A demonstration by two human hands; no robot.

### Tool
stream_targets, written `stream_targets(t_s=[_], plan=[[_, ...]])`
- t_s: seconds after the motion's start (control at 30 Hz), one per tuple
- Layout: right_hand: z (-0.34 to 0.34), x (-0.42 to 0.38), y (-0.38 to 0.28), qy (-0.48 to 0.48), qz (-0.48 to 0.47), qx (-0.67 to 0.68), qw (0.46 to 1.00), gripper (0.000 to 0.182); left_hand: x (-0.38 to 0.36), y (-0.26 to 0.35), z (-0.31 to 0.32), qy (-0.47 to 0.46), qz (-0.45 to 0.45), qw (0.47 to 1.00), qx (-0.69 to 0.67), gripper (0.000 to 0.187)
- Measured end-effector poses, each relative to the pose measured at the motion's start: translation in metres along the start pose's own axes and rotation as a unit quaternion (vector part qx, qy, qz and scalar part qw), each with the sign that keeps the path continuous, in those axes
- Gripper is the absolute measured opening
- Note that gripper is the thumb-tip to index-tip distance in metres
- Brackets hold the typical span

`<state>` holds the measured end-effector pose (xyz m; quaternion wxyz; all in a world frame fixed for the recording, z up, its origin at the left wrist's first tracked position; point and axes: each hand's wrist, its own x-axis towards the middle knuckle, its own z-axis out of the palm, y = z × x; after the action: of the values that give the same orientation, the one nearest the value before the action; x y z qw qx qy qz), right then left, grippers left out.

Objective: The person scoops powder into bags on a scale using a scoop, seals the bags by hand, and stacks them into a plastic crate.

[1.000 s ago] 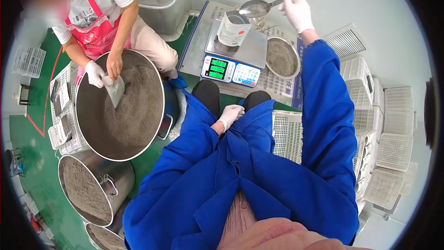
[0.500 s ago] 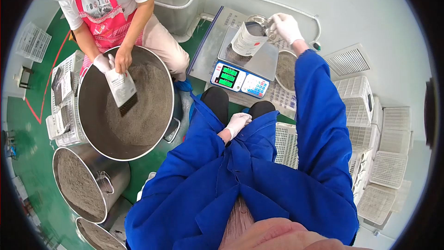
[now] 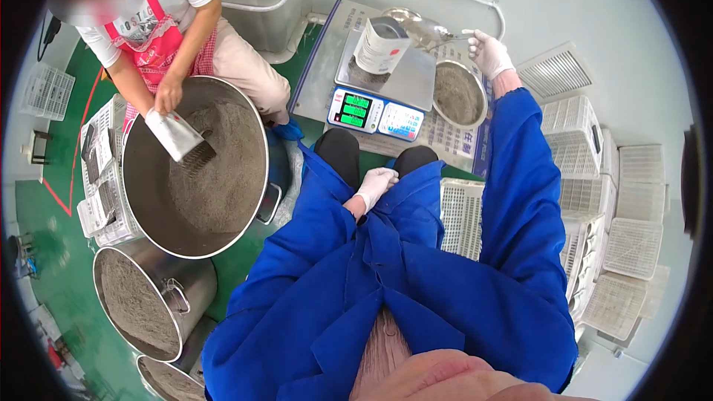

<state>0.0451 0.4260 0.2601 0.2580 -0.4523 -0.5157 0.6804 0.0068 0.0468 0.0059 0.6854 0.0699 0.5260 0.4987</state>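
Big steel pot (image 3: 148, 200) at left, tilted, half full of grey-brown granules; co-worker's hand (image 3: 168, 94) at its rim holding a white pouch (image 3: 172, 134) against the fill. Two smaller pots (image 3: 141, 304) of the same granules lower left. White plastic baskets (image 3: 594, 200) stacked along the right. Digital scale (image 3: 379, 89) on the floor ahead, green readout lit, open pouch (image 3: 379, 46) upright on its platform. Round steel bowl (image 3: 458, 94) of granules just beside the scale, to its right. Right hand (image 3: 490, 53), gloved, raised beyond the bowl, fingers closed on the handle of a metal spoon (image 3: 422, 28) held level near the pouch mouth. Left hand (image 3: 373, 184), gloved, resting on blue coat at the lap, fingers loosely curled, holding nothing.
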Motion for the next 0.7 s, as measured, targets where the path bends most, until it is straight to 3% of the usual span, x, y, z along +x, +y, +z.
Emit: stream_targets(t_s=[0.13,0.2,0.23,0.3,0.4,0.47,0.53,0.67,0.7], plan=[[-0.063,-0.008,0.013,0.054,-0.015,0.068,0.996,0.027,-0.002,0.002,0.003,0.025,0.004,0.999,-0.022,0.019],[-0.091,-0.012,0.023,0.091,-0.008,0.03,0.995,0.026,-0.001,0.001,0.001,0.016,-0.01,0.999,0.029,0.024],[-0.1,-0.019,0.031,0.139,-0.026,-0.049,0.989,0.028,0.001,0.0,0.001,0.015,-0.011,0.999,0.036,0.024],[-0.107,-0.029,0.064,0.136,-0.071,-0.192,0.969,0.028,0.0,0.0,0.004,0.018,-0.015,0.999,0.04,0.024],[-0.111,-0.04,0.122,0.158,-0.117,-0.446,0.873,0.027,0.008,-0.008,0.003,0.011,0.0,1.0,0.025,0.024],[-0.114,-0.049,0.145,0.158,-0.256,-0.677,0.672,0.026,0.01,-0.008,0.005,0.013,0.004,1.0,0.024,0.024],[-0.108,-0.06,0.155,0.142,-0.254,-0.709,0.642,0.026,0.003,-0.003,0.007,0.029,-0.004,0.999,0.037,0.024],[-0.113,-0.062,0.188,0.091,-0.274,-0.716,0.636,0.026,0.01,-0.01,0.004,0.033,0.021,0.998,0.041,0.024],[-0.113,-0.064,0.198,0.072,-0.225,-0.732,0.639,0.027,0.01,-0.008,0.005,0.047,0.025,0.998,0.043,0.024]])
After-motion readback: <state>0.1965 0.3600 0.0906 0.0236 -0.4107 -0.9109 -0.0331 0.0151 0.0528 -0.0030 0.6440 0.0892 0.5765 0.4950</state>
